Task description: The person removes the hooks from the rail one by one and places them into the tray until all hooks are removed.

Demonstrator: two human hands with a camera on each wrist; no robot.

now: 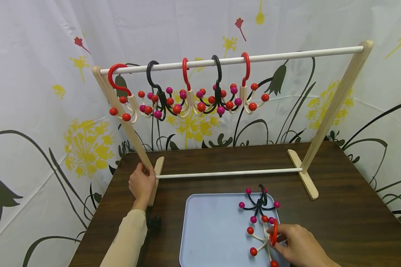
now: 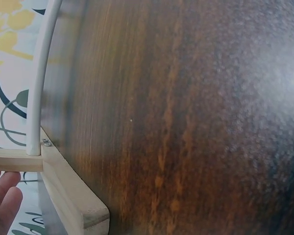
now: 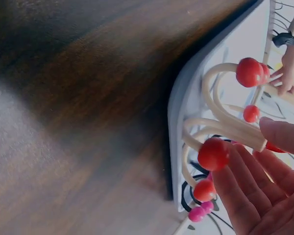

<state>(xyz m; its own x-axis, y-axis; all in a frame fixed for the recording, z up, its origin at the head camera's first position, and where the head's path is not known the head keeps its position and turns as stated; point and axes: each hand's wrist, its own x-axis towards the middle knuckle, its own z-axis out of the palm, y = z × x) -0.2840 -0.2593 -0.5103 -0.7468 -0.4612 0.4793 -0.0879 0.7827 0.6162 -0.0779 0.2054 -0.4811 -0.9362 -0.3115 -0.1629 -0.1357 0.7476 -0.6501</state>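
Observation:
My right hand (image 1: 299, 243) pinches a rotating hanger (image 1: 265, 237) with a red hook, cream arms and red ball tips, above the right side of a pale blue tray (image 1: 204, 230). In the right wrist view, thumb and fingers are at the cream neck (image 3: 242, 134) of this hanger. A black hanger (image 1: 260, 204) with pink balls lies at the tray's far right corner. My left hand (image 1: 143, 183) grips the foot of the left wooden post (image 1: 133, 137) of a rack; the left wrist view shows its fingertips (image 2: 7, 188) by the post.
Several hangers with red or black hooks hang on the left and middle of the white top rail (image 1: 294, 55). A lower white rod (image 1: 227, 173) joins the rack's wooden feet (image 1: 304, 176). The dark wooden table (image 1: 347, 207) stands before a flower-patterned curtain (image 1: 36, 74).

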